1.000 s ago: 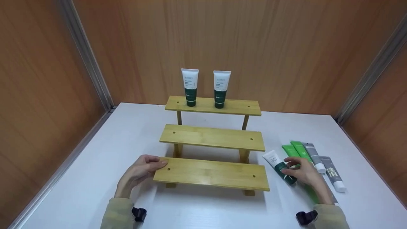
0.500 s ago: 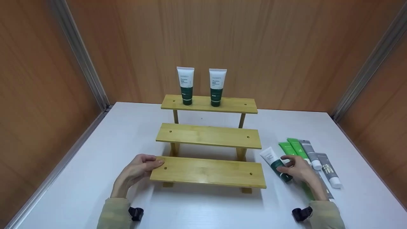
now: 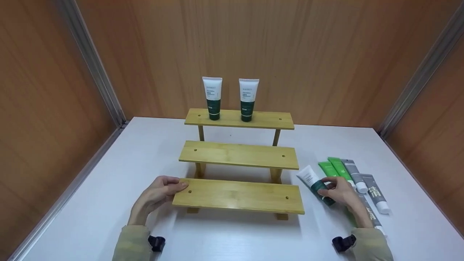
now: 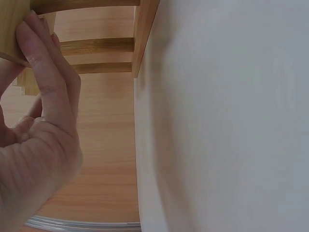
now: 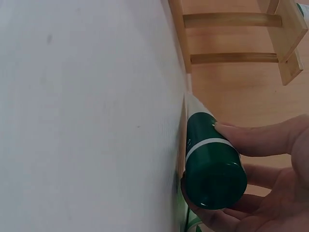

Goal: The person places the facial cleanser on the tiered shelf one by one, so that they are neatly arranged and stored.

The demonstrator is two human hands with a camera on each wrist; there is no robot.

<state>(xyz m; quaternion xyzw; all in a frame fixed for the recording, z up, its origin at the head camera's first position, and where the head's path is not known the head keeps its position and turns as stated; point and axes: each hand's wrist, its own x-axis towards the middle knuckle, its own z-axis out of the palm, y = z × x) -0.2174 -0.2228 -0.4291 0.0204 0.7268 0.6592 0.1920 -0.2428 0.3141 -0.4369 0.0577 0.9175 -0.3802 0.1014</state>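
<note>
A three-step wooden display shelf point(image 3: 237, 195) stands mid-table. My left hand point(image 3: 156, 194) pinches the left end of its lowest board, thumb on top and fingers underneath, as the left wrist view also shows. To the right of the shelf, my right hand point(image 3: 342, 192) grips a white and dark green squeeze tube point(image 3: 309, 177) by its capped half. In the right wrist view the thumb lies on one side of the green tube point(image 5: 215, 164) and the fingers curl round the other. Two matching upright tubes, one left point(image 3: 213, 98) and one right point(image 3: 248, 99), stand on the top board.
Beyond and beside my right hand lie green tubes point(image 3: 340, 169) and grey tubes point(image 3: 376, 192), partly hidden by that hand and forearm. Wooden panels point(image 3: 232, 43) wall the white table point(image 3: 90, 203) at the back and sides.
My right hand's fingers have closed on the white and dark green tube, which has shifted slightly. The left hand keeps its hold on the lowest board. The head view has shifted a little.
</note>
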